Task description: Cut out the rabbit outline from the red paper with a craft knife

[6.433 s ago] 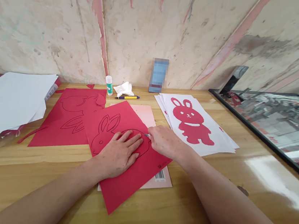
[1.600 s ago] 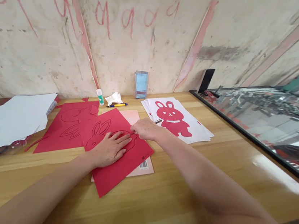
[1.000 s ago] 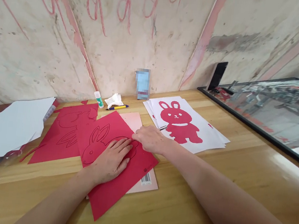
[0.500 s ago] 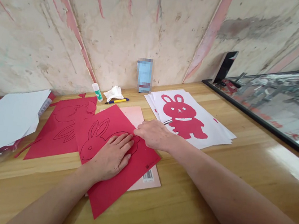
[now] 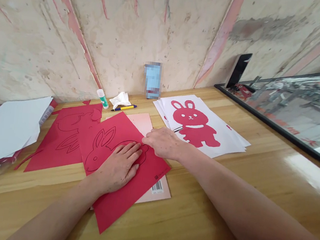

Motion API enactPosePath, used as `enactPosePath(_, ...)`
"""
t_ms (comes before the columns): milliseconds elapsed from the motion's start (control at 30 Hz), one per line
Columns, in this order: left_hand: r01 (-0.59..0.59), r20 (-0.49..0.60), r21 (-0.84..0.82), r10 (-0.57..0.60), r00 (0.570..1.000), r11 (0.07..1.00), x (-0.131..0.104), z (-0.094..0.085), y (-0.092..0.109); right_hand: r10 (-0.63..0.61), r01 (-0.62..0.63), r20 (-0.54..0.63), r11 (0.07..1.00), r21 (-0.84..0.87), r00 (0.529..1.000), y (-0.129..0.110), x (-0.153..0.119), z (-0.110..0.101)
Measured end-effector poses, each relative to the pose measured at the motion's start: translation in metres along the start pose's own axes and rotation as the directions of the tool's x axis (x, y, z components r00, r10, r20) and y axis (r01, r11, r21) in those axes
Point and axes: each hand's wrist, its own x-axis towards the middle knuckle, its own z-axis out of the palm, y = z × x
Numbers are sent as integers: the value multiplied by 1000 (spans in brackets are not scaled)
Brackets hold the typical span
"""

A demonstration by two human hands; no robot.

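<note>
At the dial's centre lies a red paper sheet (image 5: 127,194), set aslant on a pink barcoded booklet (image 5: 157,189) and bearing a black rabbit outline (image 5: 94,158), its head toward 10 o'clock; the left hand (image 5: 121,166) presses flat across the rabbit's body, fingers nearly straight, close together and gripping nothing; the right hand (image 5: 160,141), at 1 o'clock, has its fingers curled tight around a slim tool (image 5: 178,129), whose shaft shows behind the hand while its tip is hidden, fingertips just beside the rabbit's tail.

At 10 o'clock another red sheet (image 5: 67,139) with outlines runs under the first; beyond it, at 9 to 10, lie white papers (image 5: 4,128); toward 11 and 12 stand a glue stick (image 5: 102,98), a crumpled tissue (image 5: 120,100) and a yellow-and-blue pen (image 5: 124,108); a blurred-out phone (image 5: 152,81) leans on the wall (image 5: 128,46) near 12; at 2 o'clock, white sheets (image 5: 227,142) carry a red bunny figure (image 5: 195,120).
</note>
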Motion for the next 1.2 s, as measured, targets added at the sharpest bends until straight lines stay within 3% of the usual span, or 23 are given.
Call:
enactPosePath(467, -12, -25, -15, 12, 1000, 1000, -1, 0, -1, -4, 3, -37, 1000, -28, 999, 4, -2, 5)
enactPosePath(1200, 0, -18, -1, 0, 1000, 1000, -1, 0, 0, 71, -71, 1, 997, 30, 997, 2, -4, 0)
